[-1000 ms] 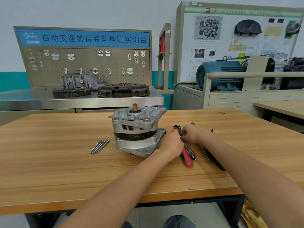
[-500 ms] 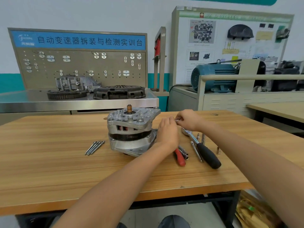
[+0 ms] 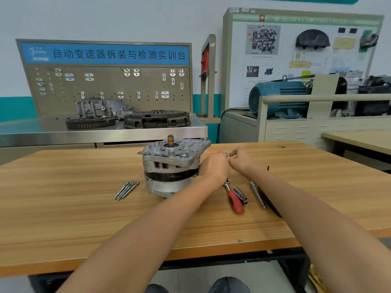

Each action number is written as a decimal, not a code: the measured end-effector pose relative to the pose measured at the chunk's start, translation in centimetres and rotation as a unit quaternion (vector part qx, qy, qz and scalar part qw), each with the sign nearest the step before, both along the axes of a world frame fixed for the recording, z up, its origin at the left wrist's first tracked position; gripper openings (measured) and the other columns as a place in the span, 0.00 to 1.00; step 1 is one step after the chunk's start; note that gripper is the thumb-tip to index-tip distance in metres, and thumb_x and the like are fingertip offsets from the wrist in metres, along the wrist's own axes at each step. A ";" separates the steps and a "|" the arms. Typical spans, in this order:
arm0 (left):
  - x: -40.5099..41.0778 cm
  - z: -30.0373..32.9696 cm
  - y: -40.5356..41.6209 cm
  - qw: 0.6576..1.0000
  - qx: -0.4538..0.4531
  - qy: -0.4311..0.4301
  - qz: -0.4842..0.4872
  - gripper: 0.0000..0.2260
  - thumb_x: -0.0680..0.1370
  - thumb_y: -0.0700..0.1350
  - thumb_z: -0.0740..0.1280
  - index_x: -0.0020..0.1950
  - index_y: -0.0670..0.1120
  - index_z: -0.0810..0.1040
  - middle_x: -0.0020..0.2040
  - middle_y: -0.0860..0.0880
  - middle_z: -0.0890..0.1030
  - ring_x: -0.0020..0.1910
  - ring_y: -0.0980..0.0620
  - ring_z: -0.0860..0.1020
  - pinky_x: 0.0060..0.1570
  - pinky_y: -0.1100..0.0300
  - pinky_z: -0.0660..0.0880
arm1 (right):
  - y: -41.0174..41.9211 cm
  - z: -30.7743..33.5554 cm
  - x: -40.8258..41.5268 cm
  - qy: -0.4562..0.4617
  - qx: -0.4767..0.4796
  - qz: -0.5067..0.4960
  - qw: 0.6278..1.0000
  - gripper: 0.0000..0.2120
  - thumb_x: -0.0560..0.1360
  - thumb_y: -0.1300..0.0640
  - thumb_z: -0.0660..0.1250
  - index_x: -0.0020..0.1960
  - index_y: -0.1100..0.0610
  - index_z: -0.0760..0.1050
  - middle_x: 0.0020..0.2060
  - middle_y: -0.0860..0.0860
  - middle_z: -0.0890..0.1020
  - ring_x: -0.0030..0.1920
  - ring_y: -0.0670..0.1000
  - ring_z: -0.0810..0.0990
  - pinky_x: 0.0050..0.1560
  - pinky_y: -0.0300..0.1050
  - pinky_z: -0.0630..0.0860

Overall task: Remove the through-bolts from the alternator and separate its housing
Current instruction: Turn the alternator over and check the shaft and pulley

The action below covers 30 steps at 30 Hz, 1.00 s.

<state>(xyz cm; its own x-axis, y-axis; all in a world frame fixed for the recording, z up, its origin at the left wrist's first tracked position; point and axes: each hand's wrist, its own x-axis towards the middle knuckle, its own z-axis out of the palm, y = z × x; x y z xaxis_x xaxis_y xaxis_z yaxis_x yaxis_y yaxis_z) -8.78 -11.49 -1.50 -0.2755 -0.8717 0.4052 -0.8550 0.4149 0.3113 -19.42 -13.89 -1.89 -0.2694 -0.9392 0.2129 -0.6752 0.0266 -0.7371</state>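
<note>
The silver alternator (image 3: 171,166) stands on the wooden table (image 3: 63,208) with its shaft pointing up. Several long through-bolts (image 3: 126,190) lie loose to its left. My left hand (image 3: 214,168) is just right of the housing with its fingers curled. My right hand (image 3: 241,159) meets it fingertip to fingertip. Between them shows a small metal socket (image 3: 225,154), which both hands pinch; most of it is hidden.
A red-handled ratchet (image 3: 234,199), loose sockets (image 3: 241,195) and a black-handled tool (image 3: 268,199) lie on the table under my forearms. A small bit (image 3: 268,168) stands farther right. Behind is a steel bench (image 3: 42,132) with a clutch plate (image 3: 156,119).
Both hands stayed together right of the alternator and shifted slightly while working the small socket. The black-handled tool now lies beneath my right forearm. The alternator and bolts have not moved.
</note>
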 end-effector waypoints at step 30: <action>6.8 -0.7 4.5 0.986 -0.045 0.040 -0.157 0.12 0.81 0.47 0.62 0.61 0.43 0.73 0.52 0.45 0.80 0.51 0.49 0.77 0.51 0.56 0.73 | 7.0 0.8 2.6 -0.213 -0.022 0.122 0.969 0.13 0.80 0.57 0.54 0.37 0.56 0.66 0.23 0.48 0.70 0.22 0.45 0.62 0.20 0.35 0.58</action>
<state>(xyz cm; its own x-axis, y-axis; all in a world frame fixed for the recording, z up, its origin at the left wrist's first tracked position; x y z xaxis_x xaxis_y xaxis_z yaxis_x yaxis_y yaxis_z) -2.02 -7.00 -2.19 -0.4901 -0.7081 0.5083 -0.6540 0.6842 0.3227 -16.77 -6.92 -1.05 -0.1136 -0.9784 0.1726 -0.2908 -0.1334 -0.9474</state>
